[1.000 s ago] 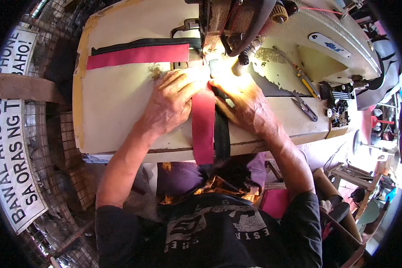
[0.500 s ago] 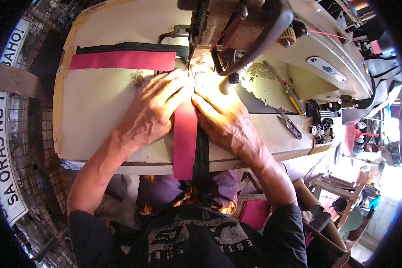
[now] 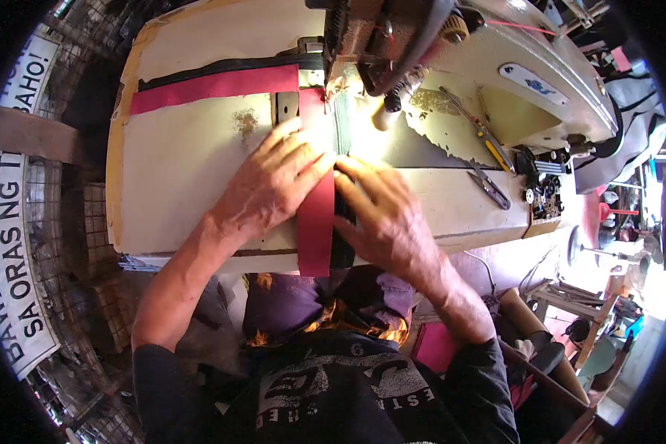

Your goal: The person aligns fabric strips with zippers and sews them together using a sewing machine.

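A long pink fabric strip (image 3: 317,214) runs from the sewing machine's needle area (image 3: 333,96) down over the table's front edge. Along its right side lies a black zipper tape (image 3: 342,255), partly under my right hand. My left hand (image 3: 277,174) rests on the strip from the left, fingers stretched and spread. From the other side, my right hand (image 3: 377,207) lays its extended fingertips at the strip's right edge, over the zipper tape, with the thumb apart lower down. Beyond the needle, another pink stretch (image 3: 214,87) with black tape extends left. Bright lamp light washes out the stitching spot.
The sewing machine (image 3: 496,81) spans the top right. On the table (image 3: 177,170) lie a yellow-handled screwdriver (image 3: 492,148) and thread snips (image 3: 490,189), beside a bobbin winder (image 3: 540,196). A wire mesh with signs (image 3: 33,296) stands left. Another person's arm (image 3: 522,311) shows at lower right.
Both hands now sit lower relative to the needle, baring more of the strip and tape near it. The strip's front end hangs slightly less far. The view has shifted a little.
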The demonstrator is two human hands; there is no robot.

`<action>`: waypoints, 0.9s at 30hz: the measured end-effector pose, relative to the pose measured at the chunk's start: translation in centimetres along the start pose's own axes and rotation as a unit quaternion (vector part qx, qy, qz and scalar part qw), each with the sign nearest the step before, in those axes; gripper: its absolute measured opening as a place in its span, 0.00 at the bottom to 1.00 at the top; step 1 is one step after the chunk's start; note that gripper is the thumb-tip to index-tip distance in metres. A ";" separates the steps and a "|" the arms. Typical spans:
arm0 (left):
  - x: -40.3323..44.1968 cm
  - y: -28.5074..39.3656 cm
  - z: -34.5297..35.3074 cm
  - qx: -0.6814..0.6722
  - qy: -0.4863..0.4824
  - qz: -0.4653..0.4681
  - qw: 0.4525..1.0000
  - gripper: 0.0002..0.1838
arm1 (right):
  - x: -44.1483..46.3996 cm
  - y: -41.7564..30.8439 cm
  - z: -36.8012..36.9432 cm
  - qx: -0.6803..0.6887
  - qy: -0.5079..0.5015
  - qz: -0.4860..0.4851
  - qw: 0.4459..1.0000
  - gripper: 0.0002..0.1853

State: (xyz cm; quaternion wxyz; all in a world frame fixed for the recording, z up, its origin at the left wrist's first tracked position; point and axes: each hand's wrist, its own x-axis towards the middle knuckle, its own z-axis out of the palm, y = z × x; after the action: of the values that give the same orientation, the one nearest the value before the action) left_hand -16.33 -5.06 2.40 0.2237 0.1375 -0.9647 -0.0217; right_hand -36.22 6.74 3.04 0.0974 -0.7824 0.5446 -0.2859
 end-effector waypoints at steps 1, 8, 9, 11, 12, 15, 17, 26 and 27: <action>-0.3 0.5 -0.1 -0.001 -0.007 0.002 1.000 0.19 | -0.8 -0.7 0.1 -0.006 0.010 0.001 1.000 0.31; -1.4 2.7 -0.3 -0.088 0.020 -0.075 0.993 0.21 | -3.1 -1.0 1.6 0.008 0.089 -0.010 0.996 0.21; -1.4 2.8 -0.2 -0.081 0.019 -0.069 0.994 0.21 | -3.1 -0.9 1.6 0.011 0.088 -0.012 0.996 0.20; -1.3 2.9 0.1 -0.067 0.018 -0.058 0.996 0.22 | -3.1 -0.7 1.8 0.022 0.098 -0.019 0.995 0.19; -1.4 3.0 0.0 -0.066 0.016 -0.059 0.996 0.21 | -3.2 -0.6 1.8 0.028 0.103 -0.022 0.994 0.19; -1.3 3.1 0.0 -0.061 0.016 -0.060 0.996 0.21 | -3.2 -0.7 1.7 0.032 0.107 -0.027 0.993 0.18; -1.4 3.1 0.0 -0.062 0.017 -0.062 0.996 0.20 | -3.2 -0.6 1.8 0.031 0.112 -0.028 0.993 0.18; -1.4 3.0 -0.2 -0.047 -0.005 -0.044 0.998 0.19 | -3.1 -1.0 1.5 0.035 0.090 -0.004 0.995 0.24; -1.4 2.9 -0.4 -0.047 -0.013 -0.033 0.998 0.20 | -3.1 -0.8 1.7 0.025 0.089 -0.018 0.996 0.24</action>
State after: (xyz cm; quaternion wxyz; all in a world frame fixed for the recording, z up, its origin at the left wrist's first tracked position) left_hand -15.73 -1.86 2.50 0.2164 0.1581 -0.9604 -0.0766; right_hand -35.40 9.56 0.98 0.0633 -0.7608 0.5295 -0.3698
